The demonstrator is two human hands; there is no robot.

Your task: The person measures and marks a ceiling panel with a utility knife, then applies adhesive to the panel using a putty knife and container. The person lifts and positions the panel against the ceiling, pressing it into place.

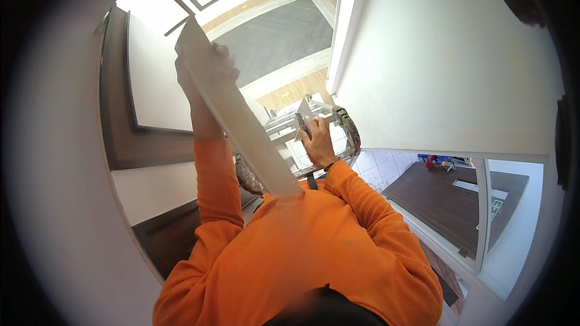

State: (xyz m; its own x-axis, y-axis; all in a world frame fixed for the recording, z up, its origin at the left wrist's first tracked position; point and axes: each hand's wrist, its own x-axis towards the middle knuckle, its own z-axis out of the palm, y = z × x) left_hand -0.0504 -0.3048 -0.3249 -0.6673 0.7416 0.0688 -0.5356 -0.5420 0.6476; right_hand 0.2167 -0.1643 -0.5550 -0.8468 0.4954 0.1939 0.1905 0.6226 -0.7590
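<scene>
My left hand grips a long pale board near its upper end; the board runs diagonally down to my chest. My right hand is closed on a small red-handled tool with a light, flat head, to the right of the board above the stepladder. The fine detail of the tool is too small to make out. The stepladder stands in front of my body, its metal top partly hidden by the board and my hand.
A white wall is on the right, a dark-framed panel on the left. Below right, past a glazed opening, blue and red items sit beside a dark board. Grey flooring with light borders lies beyond the ladder.
</scene>
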